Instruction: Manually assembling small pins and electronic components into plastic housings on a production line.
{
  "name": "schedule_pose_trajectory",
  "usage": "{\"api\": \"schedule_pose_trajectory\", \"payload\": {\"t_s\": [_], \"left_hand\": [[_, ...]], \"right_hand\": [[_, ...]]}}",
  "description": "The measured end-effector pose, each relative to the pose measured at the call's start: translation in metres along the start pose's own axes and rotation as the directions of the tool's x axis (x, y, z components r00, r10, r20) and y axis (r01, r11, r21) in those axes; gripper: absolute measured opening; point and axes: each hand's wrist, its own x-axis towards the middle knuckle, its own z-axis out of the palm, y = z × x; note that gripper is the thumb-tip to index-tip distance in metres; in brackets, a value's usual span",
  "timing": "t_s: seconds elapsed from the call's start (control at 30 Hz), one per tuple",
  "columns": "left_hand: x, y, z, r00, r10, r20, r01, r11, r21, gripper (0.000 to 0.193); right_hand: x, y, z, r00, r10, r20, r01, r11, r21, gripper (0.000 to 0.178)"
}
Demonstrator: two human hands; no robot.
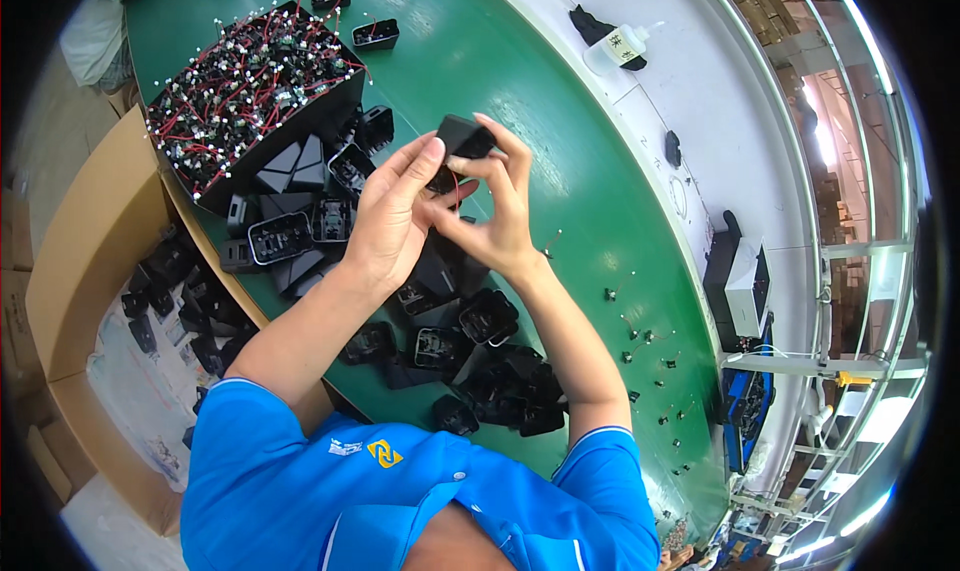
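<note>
Both of my hands are raised over the green table around one black plastic housing (pixel 464 137). My left hand (pixel 388 211) grips it from the left, with the thumb laid along its side. My right hand (pixel 503 216) is closed about its right side, fingers bent against it. A thin red wire (pixel 458 193) shows between my hands below the housing; what it joins is hidden by my fingers. Beneath and in front of my forearms lie loose black housings, among them an open-faced one (pixel 488 317) and another (pixel 281 238) left of my left wrist.
A black bin (pixel 290 136) heaped with small wired parts stands at the far left. Below it is a cardboard box (pixel 90 271) holding black pieces. Several small wired parts (pixel 611 294) are scattered at right. A white squeeze bottle (pixel 610 53) lies on the pale ledge beyond.
</note>
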Motion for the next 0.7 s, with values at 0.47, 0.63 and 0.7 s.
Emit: {"api": "schedule_pose_trajectory", "payload": {"t_s": [0.47, 0.63, 0.7], "left_hand": [[0.047, 0.037, -0.055, 0.797, 0.431, 0.423, -0.145, -0.543, 0.827, 0.045], [0.050, 0.030, -0.059, 0.842, 0.347, 0.413, -0.144, -0.593, 0.792, 0.042], [0.051, 0.032, -0.060, 0.854, 0.353, 0.382, -0.113, -0.592, 0.798, 0.041]], "right_hand": [[0.076, 0.129, 0.083, 0.851, 0.518, 0.087, -0.346, 0.676, -0.651, 0.038], [0.076, 0.123, 0.065, 0.840, 0.535, 0.084, -0.383, 0.697, -0.606, 0.033], [0.075, 0.121, 0.040, 0.864, 0.489, 0.115, -0.391, 0.798, -0.458, 0.030]]}}
